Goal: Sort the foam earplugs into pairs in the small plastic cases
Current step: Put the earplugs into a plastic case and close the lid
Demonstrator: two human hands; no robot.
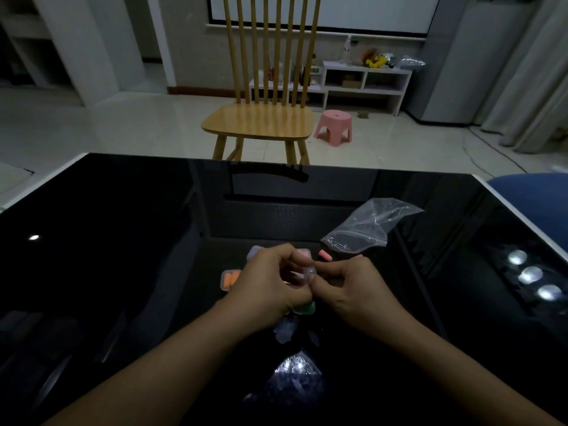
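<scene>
Both my hands meet over the middle of the black glass table (123, 229). My left hand (267, 281) and my right hand (347, 287) pinch a small clear plastic case (308, 273) between their fingertips. A case holding orange earplugs (230, 279) lies just left of my left hand. A loose pink earplug (325, 255) rests on the table beyond my right hand. A pale purple case (254, 251) and a pinkish case (302, 253) peek out behind my fingers. A green case (305, 308) shows under my left hand. What the held case contains is hidden.
An empty clear zip bag (365, 229) lies behind the hands to the right. A wooden chair (261, 118) stands past the table's far edge, a pink stool (334, 126) beside it. A blue cushion (534, 195) sits at the right edge.
</scene>
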